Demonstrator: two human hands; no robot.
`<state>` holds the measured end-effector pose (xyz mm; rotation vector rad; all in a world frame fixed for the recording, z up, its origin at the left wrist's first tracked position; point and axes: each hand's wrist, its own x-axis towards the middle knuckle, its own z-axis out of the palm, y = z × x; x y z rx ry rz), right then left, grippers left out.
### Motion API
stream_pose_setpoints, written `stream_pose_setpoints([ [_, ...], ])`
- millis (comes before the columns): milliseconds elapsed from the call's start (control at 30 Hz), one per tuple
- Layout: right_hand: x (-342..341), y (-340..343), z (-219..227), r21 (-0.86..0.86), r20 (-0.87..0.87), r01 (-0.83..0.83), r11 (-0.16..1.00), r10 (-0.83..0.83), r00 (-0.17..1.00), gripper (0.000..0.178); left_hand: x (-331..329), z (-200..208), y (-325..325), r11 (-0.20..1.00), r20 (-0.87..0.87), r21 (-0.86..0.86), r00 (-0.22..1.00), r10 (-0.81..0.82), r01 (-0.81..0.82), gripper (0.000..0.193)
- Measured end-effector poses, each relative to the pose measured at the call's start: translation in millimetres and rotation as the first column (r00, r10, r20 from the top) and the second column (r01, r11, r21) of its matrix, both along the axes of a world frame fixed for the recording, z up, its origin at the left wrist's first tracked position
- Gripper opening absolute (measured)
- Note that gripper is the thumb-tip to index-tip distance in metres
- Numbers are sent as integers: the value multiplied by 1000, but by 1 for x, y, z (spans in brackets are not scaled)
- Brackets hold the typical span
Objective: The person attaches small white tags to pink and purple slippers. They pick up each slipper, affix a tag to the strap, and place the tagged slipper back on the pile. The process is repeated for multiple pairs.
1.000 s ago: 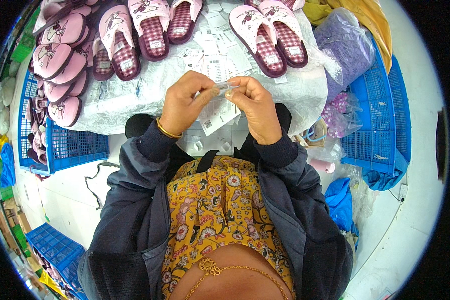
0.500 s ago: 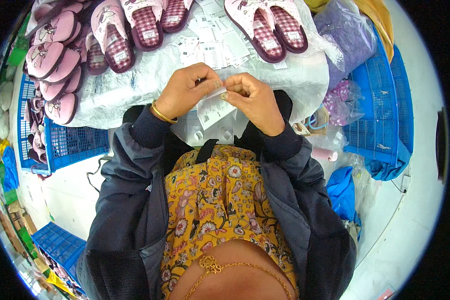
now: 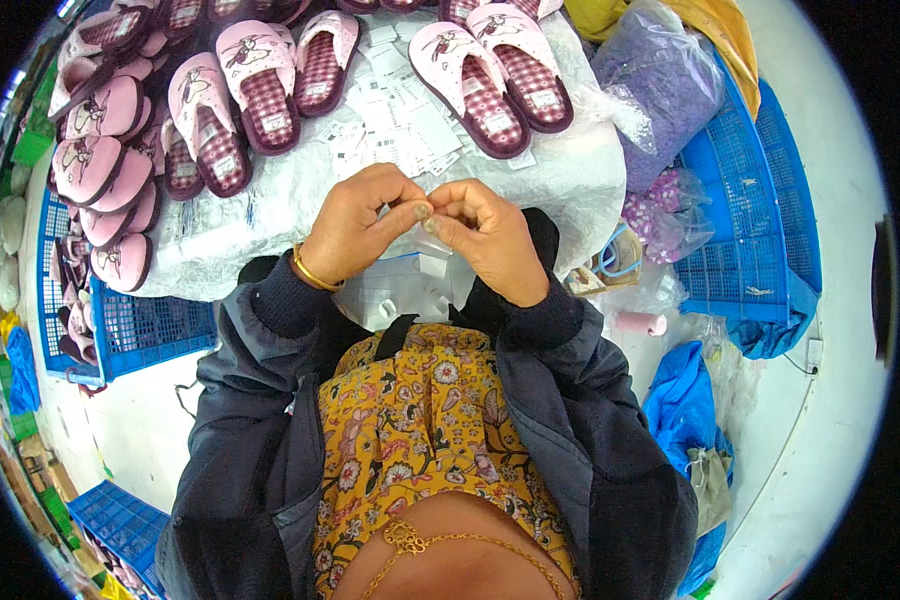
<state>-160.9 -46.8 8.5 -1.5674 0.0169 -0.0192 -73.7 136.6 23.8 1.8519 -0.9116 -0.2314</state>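
Note:
Both my hands meet at the fingertips just over the near edge of the table. My left hand is pinched closed, thumb against fingers. Pressed up against it, my right hand is closed in a pinch too. Whatever sits between the fingertips is too small or hidden to make out. Beyond the hands lie loose printed paper labels in a scattered pile. A pair of pink slippers with checked maroon insoles stands to their right, and more pink slippers stand to their left.
Pink slippers are stacked at the table's left edge, above a blue crate. On the right are a bag of purple material, a large blue crate and a pink roll. A translucent container shows below my hands.
A white printed slip hung from my fingers before; now it no longer shows there. My hands remain together at the fingertips. The whole view has shifted, so the table sits lower in it.

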Motion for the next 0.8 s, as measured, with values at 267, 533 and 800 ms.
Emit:
stream_pose_setpoints([
  [267, -6, -31, 24, 262, 72, -42, 964, 24, 997, 17, -10, 7, -10, 973, 183, 18, 956, -230, 230, 56],
  [533, -2, -41, 38, 434, 67, -95, 896, 73, 995, 18, -10, -10, -16, 969, -171, -114, 956, -238, 221, 51],
  [800, 0, -38, 27, 526, 52, -73, 848, 53, 997, 15, -16, -14, -23, 986, -125, -99, 982, -144, 132, 52],
])
